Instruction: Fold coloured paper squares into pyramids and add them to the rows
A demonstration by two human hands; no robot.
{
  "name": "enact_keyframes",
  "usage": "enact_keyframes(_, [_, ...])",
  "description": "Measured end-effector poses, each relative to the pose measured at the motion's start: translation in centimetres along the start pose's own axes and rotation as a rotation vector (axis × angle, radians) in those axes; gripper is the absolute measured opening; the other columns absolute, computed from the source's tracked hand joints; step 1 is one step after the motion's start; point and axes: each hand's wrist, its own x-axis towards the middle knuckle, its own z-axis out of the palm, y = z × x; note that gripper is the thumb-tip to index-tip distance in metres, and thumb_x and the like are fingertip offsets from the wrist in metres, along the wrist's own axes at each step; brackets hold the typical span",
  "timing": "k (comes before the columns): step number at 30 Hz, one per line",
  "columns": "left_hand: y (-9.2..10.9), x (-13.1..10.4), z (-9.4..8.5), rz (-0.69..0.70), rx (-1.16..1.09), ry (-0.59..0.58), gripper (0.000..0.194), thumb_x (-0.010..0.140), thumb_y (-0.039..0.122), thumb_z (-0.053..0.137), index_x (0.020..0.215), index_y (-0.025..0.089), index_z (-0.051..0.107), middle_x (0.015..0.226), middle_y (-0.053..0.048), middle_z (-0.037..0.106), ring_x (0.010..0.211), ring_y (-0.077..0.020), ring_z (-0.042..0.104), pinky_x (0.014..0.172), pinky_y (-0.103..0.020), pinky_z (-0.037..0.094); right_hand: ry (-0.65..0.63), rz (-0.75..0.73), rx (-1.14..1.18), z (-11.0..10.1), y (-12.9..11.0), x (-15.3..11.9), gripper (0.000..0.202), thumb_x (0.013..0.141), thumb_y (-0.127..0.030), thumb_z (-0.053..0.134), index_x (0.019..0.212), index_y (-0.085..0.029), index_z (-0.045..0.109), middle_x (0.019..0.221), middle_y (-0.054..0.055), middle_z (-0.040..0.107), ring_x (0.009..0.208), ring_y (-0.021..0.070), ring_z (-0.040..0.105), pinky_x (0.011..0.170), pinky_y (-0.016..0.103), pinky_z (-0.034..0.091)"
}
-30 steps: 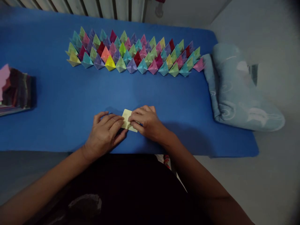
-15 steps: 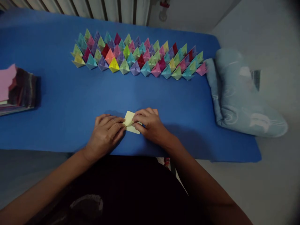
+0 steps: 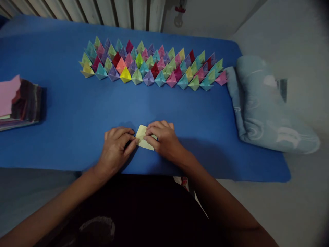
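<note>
A small pale yellow sheet of paper (image 3: 141, 131) lies on the blue surface between my hands, near the front edge. My left hand (image 3: 114, 145) pinches its left corner between thumb and forefinger. Over the right part of the sheet, my right hand (image 3: 164, 139) has its fingers and thumb closed on the paper and hides much of it. A small orange patch (image 3: 171, 126) shows just behind the right hand; I cannot tell what it is.
Several rows of folded paper boats (image 3: 148, 79) in many colours stand across the back of the blue table (image 3: 84, 113). At the left is a stack of coloured paper (image 3: 9, 97). A folded grey-green blanket (image 3: 262, 106) lies at the right end. Behind is a radiator (image 3: 123, 13).
The raised fold in the yellow paper now lies flatter. My left fingers have shifted, with the thumb now stretched to the corner. The whole view has moved slightly.
</note>
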Motion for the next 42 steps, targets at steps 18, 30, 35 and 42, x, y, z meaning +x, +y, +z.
enact_keyframes(18, [0.1,0.2,0.5,-0.048,0.041,0.03,0.022,0.093,0.034,0.059,0.076,0.021,0.064,0.099,-0.007,0.07,0.094,-0.0259,0.062,0.078,-0.044,0.046,0.066,0.074,-0.06,0.8,-0.8,-0.1,0.015,0.092,-0.025,0.061,0.078,-0.02,0.062,0.1,0.004,0.07,0.091,0.0199,0.055,0.08,0.035,0.028])
enact_keyframes(30, [0.1,0.2,0.5,-0.044,0.076,-0.006,0.021,0.094,0.036,0.059,0.08,0.02,0.063,0.099,-0.009,0.07,0.093,-0.0269,0.061,0.076,-0.043,0.044,0.051,0.114,-0.135,1.0,-1.4,-0.1,0.016,0.093,-0.025,0.055,0.078,-0.02,0.057,0.096,0.005,0.068,0.09,0.0209,0.053,0.079,0.035,0.027])
enact_keyframes(35, [0.1,0.2,0.4,0.019,0.151,-0.001,0.019,0.096,0.034,0.056,0.095,0.021,0.07,0.1,-0.009,0.07,0.093,-0.0265,0.06,0.077,-0.041,0.043,0.027,0.12,-0.145,0.8,-1.6,-0.1,0.011,0.094,-0.024,0.054,0.085,-0.02,0.059,0.097,0.005,0.067,0.092,0.0211,0.053,0.079,0.035,0.026])
enact_keyframes(42, [-0.7,0.9,-0.5,0.283,0.236,-0.035,0.023,0.097,0.024,0.054,0.111,0.024,0.073,0.118,-0.009,0.072,0.108,-0.0315,0.057,0.085,-0.045,0.041,0.046,0.104,-0.123,0.8,-1.6,-0.2,0.01,0.093,-0.024,0.054,0.086,-0.02,0.06,0.097,0.004,0.067,0.092,0.0212,0.052,0.079,0.035,0.026])
